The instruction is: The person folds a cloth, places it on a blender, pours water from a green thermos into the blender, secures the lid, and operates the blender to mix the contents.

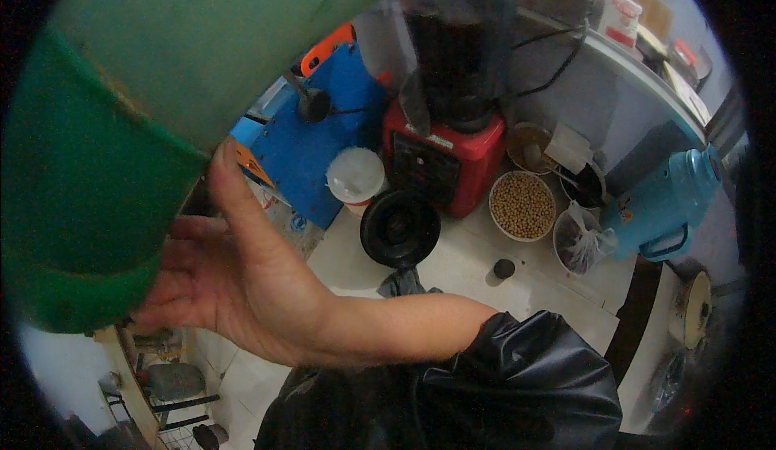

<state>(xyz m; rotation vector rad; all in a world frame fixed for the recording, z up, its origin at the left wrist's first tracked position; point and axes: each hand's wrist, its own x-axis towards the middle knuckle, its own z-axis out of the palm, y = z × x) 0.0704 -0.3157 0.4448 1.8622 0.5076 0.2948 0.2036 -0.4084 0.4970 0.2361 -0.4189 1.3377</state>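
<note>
A large green plastic container (121, 165) fills the upper left, tilted and close to the camera. My right hand (206, 262) supports its lower side, with the thumb along the edge and the fingers partly hidden beneath it. The forearm comes in from the right out of a shiny black sleeve. My left hand is out of view. Beyond the forearm, a black round lid (400, 228) lies on the light tiled surface. Behind it stands a red blender base (445, 159) with a dark-looking jar (454, 56). A small black cap (504, 268) is nearby.
A white tub (356, 176) stands beside a blue panel (321, 153). Right of the blender are a bowl of beige beans (522, 205), a bowl with a spoon (530, 147), a knotted plastic bag (585, 244) and a blue thermos jug (664, 204). A stool (176, 381) is lower left.
</note>
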